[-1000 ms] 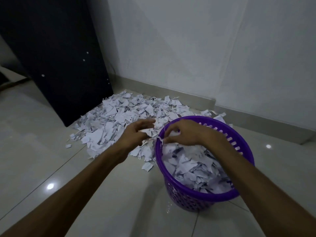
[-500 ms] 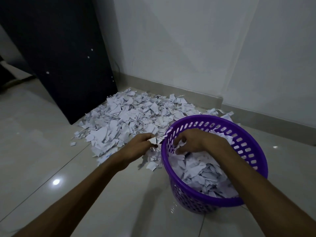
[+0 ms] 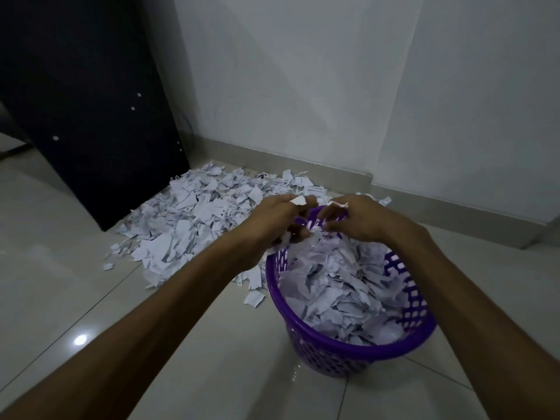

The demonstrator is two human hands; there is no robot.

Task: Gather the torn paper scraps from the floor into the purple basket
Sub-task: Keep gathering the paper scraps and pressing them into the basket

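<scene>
- The tiled floor (image 3: 91, 298) is seen carrying everything, with a white wall (image 3: 333, 86) behind the purple basket and a dark cabinet panel (image 3: 91, 101) to the basket's far left.
- A broad heap of torn paper scraps (image 3: 194, 219) is spread on the floor left of and behind the purple basket, reaching from the cabinet's foot to the basket's wall; the task is judged well short of done.
- The purple basket (image 3: 348, 354) is shown upright on the floor, already filled near its rim with scraps.
- The left hand (image 3: 272, 225) is held at the basket's far-left rim, its grip closed on a clutch of scraps, one white piece poking out at the knuckles.
- The right hand (image 3: 357, 219) is held over the basket's far rim, fingers curled around a few scraps.
- A few loose scraps (image 3: 254, 298) are seen lying on the floor just beside the basket's left wall.
- Spillage is judged the main risk: with the left hand straddling the rim, scraps let go there could drop outside the basket, and a load this high could shed pieces if pressed or if the light basket is nudged.
</scene>
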